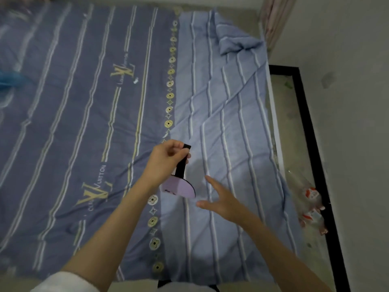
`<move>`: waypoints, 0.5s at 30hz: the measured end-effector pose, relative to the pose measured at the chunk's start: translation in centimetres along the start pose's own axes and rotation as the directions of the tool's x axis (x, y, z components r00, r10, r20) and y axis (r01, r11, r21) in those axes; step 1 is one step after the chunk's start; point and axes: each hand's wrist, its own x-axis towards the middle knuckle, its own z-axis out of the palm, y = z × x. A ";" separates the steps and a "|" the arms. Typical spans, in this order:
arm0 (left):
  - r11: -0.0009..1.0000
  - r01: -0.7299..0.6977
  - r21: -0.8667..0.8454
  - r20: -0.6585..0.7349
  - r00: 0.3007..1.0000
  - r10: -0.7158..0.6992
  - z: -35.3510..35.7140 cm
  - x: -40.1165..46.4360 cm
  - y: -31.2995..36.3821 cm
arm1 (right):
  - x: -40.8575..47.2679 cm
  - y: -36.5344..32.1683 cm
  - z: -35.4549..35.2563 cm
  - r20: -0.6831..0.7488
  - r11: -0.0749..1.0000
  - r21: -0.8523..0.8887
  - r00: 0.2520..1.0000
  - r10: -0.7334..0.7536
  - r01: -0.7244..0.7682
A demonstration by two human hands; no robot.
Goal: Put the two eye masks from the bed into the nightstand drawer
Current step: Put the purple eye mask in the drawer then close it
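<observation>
Printed lettering shows on the dark blue striped bedsheet [69, 114], and it's the only readable text here: near the lower left, a large gold "LV" monogram with "UITTON" legible beside it, the first letters too blurred to make out; higher up, toward the middle, a second gold "LV" monogram, its small line of lettering too soft to read; nothing readable on the lighter blue sheet [227, 114]

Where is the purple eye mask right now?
The purple eye mask dangles by its black strap from the left hand, above the light blue striped sheet, beside the open right hand.
</observation>
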 end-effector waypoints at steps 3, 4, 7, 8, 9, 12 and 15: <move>0.986 -0.017 -0.167 0.002 1.000 0.018 -1.1 -2.7 3.1 | -2.1 -3.2 1.4 0.129 0.981 0.115 0.977 -0.171 0.156; 0.971 -0.025 -0.237 -0.007 1.000 0.024 -1.4 -3.4 4.2 | -2.4 -4.3 1.7 0.110 0.974 0.128 0.973 -0.204 0.189; 0.935 -0.083 -0.346 -0.065 0.996 0.064 -2.5 -5.0 7.1 | -3.2 -7.1 1.6 -0.103 0.959 0.143 0.968 -0.231 0.244; 0.925 -0.106 -0.364 -0.092 0.993 0.077 -3.0 -5.3 8.0 | -3.5 -8.0 1.3 -0.145 0.953 0.148 0.959 -0.245 0.266; 0.910 -0.122 -0.397 -0.118 0.990 0.081 -3.6 -5.6 8.9 | -4.0 -9.1 0.8 -0.164 0.946 0.136 0.948 -0.272 0.295; 0.798 -0.144 -0.585 -0.169 0.984 0.054 -5.4 -6.7 11.2 | -4.9 -12.3 -0.1 -0.134 0.908 -0.103 0.898 -0.418 0.407; 0.723 -0.170 -0.670 -0.196 0.979 0.049 -6.5 -8.2 13.1 | -5.4 -15.4 0.2 -0.089 0.787 -0.330 0.812 -0.577 0.522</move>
